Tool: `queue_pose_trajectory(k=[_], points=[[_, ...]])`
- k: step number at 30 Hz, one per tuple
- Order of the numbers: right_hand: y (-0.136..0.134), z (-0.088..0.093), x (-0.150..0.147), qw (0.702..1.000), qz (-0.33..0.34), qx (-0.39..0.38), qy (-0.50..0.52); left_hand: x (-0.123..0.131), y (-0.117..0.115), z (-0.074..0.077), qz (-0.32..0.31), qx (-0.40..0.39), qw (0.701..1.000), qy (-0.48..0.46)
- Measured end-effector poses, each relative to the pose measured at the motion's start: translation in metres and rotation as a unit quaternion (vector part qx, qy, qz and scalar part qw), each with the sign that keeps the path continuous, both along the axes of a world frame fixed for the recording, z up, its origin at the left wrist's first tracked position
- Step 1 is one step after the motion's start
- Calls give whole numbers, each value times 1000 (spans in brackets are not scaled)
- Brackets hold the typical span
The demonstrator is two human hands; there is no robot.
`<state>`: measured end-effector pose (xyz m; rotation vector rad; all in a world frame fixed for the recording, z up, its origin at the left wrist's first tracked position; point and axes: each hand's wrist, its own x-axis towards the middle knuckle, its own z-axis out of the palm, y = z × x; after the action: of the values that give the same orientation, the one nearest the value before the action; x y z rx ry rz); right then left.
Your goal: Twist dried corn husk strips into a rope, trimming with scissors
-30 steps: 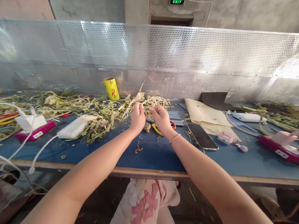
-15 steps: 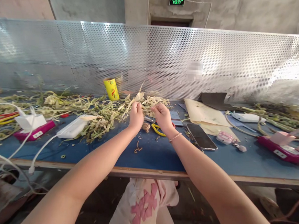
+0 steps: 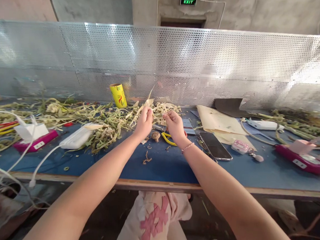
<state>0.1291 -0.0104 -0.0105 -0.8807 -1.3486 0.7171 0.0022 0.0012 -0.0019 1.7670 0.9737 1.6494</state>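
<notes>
Beige trousers [image 3: 128, 236] with a pink patch [image 3: 154, 223] sit nearest, right under the wooden front edge [image 3: 160, 186] of the counter [image 3: 172, 169]. Past that edge, here's the room to move: a blue strip between the forearms, dotted with brown scraps [image 3: 146, 159]. At its far side a small brown ball [image 3: 155, 136] lies just beside a yellow-handled tool [image 3: 166, 139]. And there are the hands! Left hand [image 3: 144, 123], fingers curled, right in front of the dried plant heap [image 3: 112, 125]; can't tell whether that grip has anything in it. Right hand [image 3: 174, 125], thumb and forefinger brought close, apart from the left; can't tell if something thin is pinched there. The heap crowds the left side; on the right, a dark phone [image 3: 216, 146] and a pink case [image 3: 240, 146] take up space, beige paper [image 3: 221, 120] beyond. Farther back a yellow tube [image 3: 118, 95] tilts, print too small to read, before a perforated metal panel [image 3: 181, 55]. Concrete wall [image 3: 254, 12] behind, and up high a green-lit sign [image 3: 188, 0]: Chinese characters over "EXIT".
</notes>
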Motion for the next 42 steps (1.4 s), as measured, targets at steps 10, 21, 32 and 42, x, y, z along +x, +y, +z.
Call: queue_pose_trajectory(k=[10,21,32,42], points=[[12,-7,5,993,-29,-68,-90,7,9,-19,-61,-108,992,15],[7,-8,2,988,-68,-14,-136,14,6,-19,-168,-176,969,-42],[4,-4,3,994,-81,-30,-70,12,5,-17,-168,-90,979,67],[12,-2,12,995,-76,-53,-43,16,-3,-13,-154,-87,976,126]])
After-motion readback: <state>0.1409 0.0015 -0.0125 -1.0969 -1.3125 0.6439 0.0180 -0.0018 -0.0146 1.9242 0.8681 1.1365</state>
